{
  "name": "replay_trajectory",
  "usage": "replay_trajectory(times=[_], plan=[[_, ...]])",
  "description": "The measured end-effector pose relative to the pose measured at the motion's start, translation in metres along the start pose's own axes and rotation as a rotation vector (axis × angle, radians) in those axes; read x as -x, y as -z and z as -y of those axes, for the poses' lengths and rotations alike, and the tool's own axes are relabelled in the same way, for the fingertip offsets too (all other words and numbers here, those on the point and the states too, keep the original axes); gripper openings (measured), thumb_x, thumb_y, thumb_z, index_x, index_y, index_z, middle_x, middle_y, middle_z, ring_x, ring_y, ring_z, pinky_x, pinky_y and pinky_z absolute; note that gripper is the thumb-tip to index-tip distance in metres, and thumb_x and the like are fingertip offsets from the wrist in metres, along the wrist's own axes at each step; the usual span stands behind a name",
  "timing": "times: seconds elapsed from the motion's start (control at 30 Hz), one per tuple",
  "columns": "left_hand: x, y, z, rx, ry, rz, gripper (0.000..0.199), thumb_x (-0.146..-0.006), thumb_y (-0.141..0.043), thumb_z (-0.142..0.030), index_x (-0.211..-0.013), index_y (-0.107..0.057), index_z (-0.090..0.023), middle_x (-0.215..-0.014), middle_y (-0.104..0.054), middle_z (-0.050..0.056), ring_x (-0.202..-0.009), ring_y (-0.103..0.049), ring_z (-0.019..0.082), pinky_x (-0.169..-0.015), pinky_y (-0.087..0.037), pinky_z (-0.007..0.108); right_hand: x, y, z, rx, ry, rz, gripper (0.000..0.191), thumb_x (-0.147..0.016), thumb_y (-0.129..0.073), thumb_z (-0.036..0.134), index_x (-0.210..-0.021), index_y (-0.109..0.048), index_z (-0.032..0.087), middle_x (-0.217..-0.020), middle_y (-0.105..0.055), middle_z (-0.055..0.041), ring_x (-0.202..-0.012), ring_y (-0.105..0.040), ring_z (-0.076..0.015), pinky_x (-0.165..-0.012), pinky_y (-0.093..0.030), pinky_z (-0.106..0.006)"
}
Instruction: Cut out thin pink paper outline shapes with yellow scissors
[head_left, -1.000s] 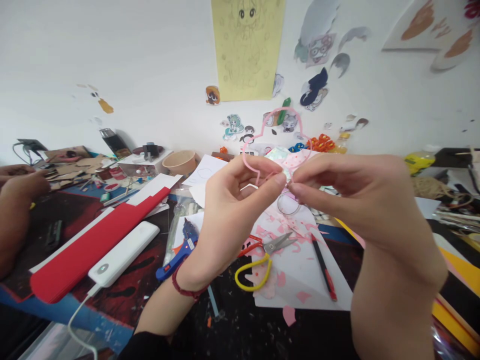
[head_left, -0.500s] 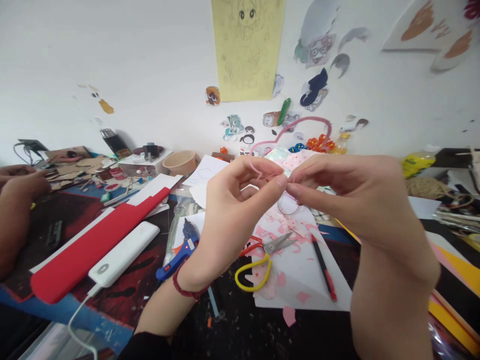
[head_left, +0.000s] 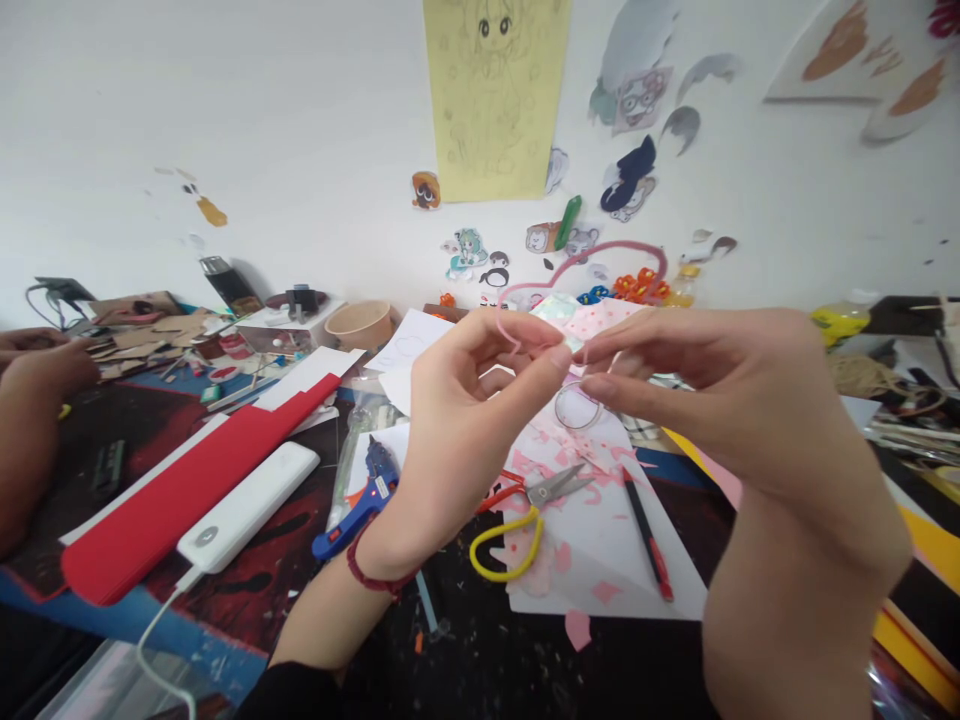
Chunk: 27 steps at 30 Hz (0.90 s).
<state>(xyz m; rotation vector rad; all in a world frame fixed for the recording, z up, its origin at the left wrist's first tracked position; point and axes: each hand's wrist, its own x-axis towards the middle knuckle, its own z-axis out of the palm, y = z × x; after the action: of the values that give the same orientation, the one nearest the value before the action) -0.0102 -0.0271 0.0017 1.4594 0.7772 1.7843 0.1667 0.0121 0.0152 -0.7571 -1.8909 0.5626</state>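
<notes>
My left hand pinches the lower left end of a thin pink heart-shaped loop, which rises above both hands. Close beside it, my right hand has thumb and fingers closed on the loop's other end, partly hidden by the fingers. A thin metal ring shows just below the fingertips. Under the hands lie scissors with a red and a yellow handle, on white paper strewn with pink scraps, beside a black and red pen.
A blue glue gun lies by my left wrist. Farther left are a white power bank with a cable and a long red strip. Another person's hand is at the far left. Yellow paper lies at right.
My right hand has shifted slightly right, its thumb now a little apart from my left thumb. The pink loop has moved and turned slightly.
</notes>
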Motion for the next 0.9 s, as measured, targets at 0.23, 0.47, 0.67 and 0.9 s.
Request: replay_trajectory(times=[0.23,0.47,0.67,0.9], plan=[[0.0007,0.0012,0.0025,-0.003,0.007,0.014,0.007,-0.085,-0.076,-0.015,-0.085,-0.070,-0.019,-0.082,-0.065,-0.004,-0.065,-0.055,0.004,-0.058,-0.048,0.015,-0.0006,-0.0026,0.0027,-0.040,0.023,-0.006,0.007,-0.075,-0.084,0.025,-0.081,-0.080,0.025,-0.075,-0.074,0.0014,-0.064,-0.063,-0.0118,-0.059,-0.051,-0.026],[0.0000,0.0021,0.0021,-0.036,0.049,0.049,0.005,-0.088,-0.075,-0.021,-0.092,-0.073,-0.020,-0.086,-0.067,-0.003,-0.067,-0.057,0.004,-0.058,-0.049,0.016,-0.0015,-0.0050,0.0048,-0.099,0.042,0.006,0.006,-0.078,-0.081,0.023,-0.075,-0.077,0.024,-0.069,-0.070,0.0025,-0.062,-0.060,-0.0112,-0.056,-0.049,-0.027],[-0.0014,0.0026,-0.0039,-0.068,0.069,0.179,0.012,-0.091,-0.073,-0.027,-0.081,-0.071,-0.019,-0.084,-0.068,-0.003,-0.071,-0.061,0.004,-0.060,-0.049,0.014,0.0003,-0.0014,0.0056,-0.115,0.066,-0.022,0.005,-0.080,-0.080,0.023,-0.078,-0.076,0.024,-0.072,-0.070,0.0021,-0.064,-0.061,-0.0117,-0.058,-0.050,-0.028],[-0.0010,0.0031,-0.0063,-0.155,0.024,0.163,0.014,-0.092,-0.070,-0.023,-0.079,-0.066,-0.019,-0.077,-0.065,-0.004,-0.070,-0.061,0.006,-0.064,-0.052,0.017,0.0013,0.0015,0.0067,-0.086,0.066,-0.014,0.005,-0.080,-0.079,0.022,-0.077,-0.076,0.024,-0.073,-0.070,0.0020,-0.066,-0.061,-0.0113,-0.059,-0.050,-0.026]])
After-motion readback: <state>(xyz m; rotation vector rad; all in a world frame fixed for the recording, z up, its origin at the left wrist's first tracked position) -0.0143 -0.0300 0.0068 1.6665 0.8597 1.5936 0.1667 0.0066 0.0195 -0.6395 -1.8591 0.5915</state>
